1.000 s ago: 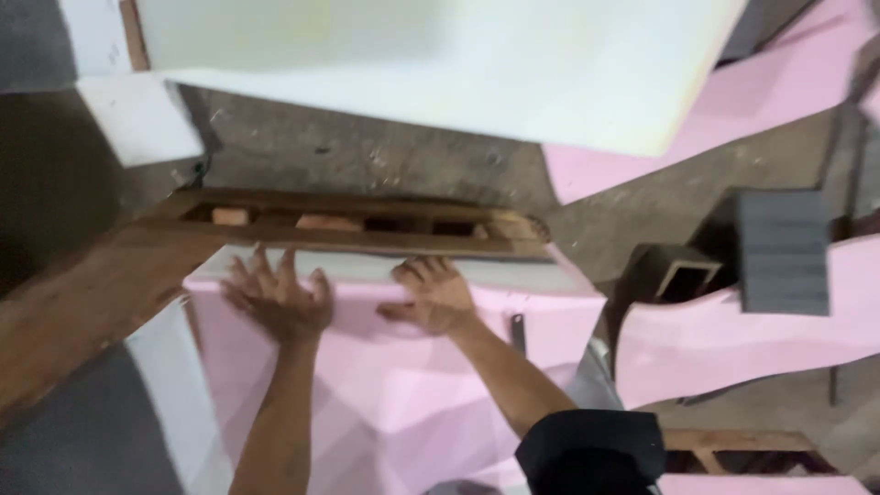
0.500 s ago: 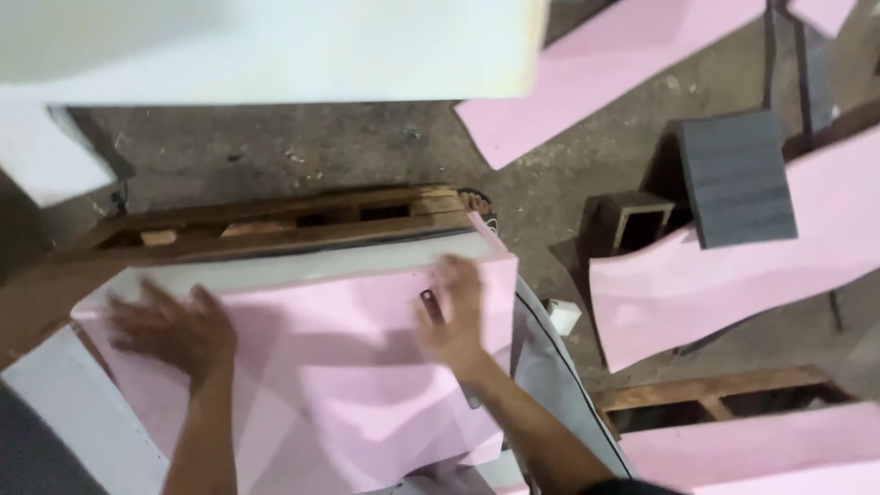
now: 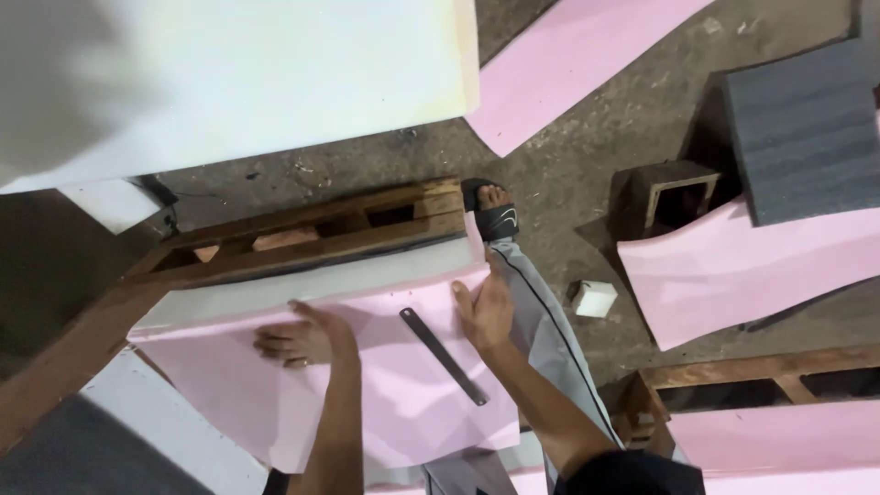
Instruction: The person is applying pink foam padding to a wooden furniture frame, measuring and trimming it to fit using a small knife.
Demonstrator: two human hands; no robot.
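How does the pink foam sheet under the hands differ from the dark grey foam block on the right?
The pink foam sheet is pale pink, smooth and thin; the grey foam block is dark, ribbed and thicker. The pink sheet has both hands, left hand and right hand, and a metal strip on it; the grey block is untouched. Both are rectangular foam pieces.

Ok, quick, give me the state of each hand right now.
Left hand: open, palm down, pressing on the pink foam sheet.
Right hand: open, resting flat at the sheet's right edge, holding nothing.

pink foam sheet (image 3: 367,385) | grey, perhaps ribbed foam block (image 3: 807,128) | brown wooden frame (image 3: 312,234)
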